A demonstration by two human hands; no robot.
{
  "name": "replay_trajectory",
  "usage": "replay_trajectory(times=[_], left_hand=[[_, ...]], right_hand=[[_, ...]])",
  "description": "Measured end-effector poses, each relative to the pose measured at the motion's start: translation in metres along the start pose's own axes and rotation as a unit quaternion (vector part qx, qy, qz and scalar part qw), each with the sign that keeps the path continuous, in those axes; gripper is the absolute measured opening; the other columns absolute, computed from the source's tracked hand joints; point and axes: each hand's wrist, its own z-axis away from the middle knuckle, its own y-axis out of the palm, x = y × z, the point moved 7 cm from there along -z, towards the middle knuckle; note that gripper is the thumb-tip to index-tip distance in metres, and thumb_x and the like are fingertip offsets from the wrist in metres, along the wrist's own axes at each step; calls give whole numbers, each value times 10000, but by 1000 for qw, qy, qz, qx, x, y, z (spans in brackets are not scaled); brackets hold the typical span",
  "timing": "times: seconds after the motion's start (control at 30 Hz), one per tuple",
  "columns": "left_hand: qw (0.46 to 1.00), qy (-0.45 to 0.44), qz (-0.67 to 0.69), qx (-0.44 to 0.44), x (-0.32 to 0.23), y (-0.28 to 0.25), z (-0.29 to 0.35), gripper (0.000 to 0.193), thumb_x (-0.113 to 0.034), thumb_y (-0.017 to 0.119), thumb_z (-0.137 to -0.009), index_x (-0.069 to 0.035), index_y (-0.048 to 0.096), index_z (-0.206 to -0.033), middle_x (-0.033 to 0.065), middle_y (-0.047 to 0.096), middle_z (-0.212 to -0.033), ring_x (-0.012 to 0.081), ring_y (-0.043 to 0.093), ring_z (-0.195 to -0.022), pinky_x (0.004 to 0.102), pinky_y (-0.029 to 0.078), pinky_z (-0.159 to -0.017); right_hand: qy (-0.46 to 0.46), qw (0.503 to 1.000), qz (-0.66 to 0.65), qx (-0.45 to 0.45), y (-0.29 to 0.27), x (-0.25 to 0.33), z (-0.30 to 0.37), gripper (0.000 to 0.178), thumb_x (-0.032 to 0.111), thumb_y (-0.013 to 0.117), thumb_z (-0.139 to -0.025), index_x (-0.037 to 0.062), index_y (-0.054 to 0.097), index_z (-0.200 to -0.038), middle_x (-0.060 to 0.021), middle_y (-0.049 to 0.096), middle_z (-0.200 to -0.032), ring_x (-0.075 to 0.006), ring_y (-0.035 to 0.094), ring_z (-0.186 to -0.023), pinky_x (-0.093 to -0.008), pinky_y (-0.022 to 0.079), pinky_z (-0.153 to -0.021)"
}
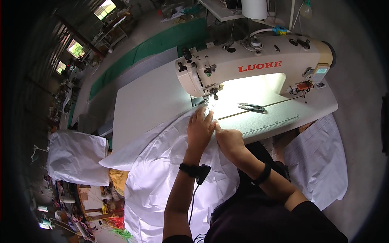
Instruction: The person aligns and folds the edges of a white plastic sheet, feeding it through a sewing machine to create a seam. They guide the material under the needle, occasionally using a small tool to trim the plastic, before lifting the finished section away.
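Observation:
A white sewing machine (pixel 259 60) stands over its pale table, its lamp lighting the needle area. A large sheet of white fabric (pixel 174 178) runs from under the presser foot (pixel 207 99) down over the table's front edge toward my lap. My left hand (pixel 199 127) lies on the fabric just in front of the foot, fingers stretched toward it. Beside it on the right, my right hand (pixel 231 143) is closed, pinching the fabric's edge between thumb and forefinger. The fingertips of both hands are close together; the needle tip is too small to make out.
Thread snips (pixel 252 107) lie on the machine bed, right of the needle. More white fabric hangs at the right (pixel 318 162), and a white cloth bundle (pixel 77 157) sits at the left. A thread cone (pixel 254 9) stands behind the machine. A cable trails from my left wristband (pixel 196 171).

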Motion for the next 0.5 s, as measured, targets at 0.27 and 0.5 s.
replay_trajectory(times=[0.27, 0.5], left_hand=[[997, 70, 26, -7, 14, 9, -8, 400, -288, 589, -916, -129, 610, -1282, 176, 479, -1427, 344, 438, -1334, 476, 340, -1110], [997, 66, 26, -5, 20, 11, -16, 351, -270, 595, -915, -145, 628, -1242, 177, 482, -1425, 347, 432, -1343, 488, 330, -1115]], right_hand=[[-25, 999, -30, -18, -18, -12, -14, 342, 121, 527, -907, 0, 607, -1216, -106, 687, -706, -262, 685, -613, -366, 526, -528], [-54, 956, -235, -167, -75, -79, -76, 273, 263, 499, -987, 97, 698, -901, -77, 667, -662, -277, 666, -610, -388, 508, -608]])
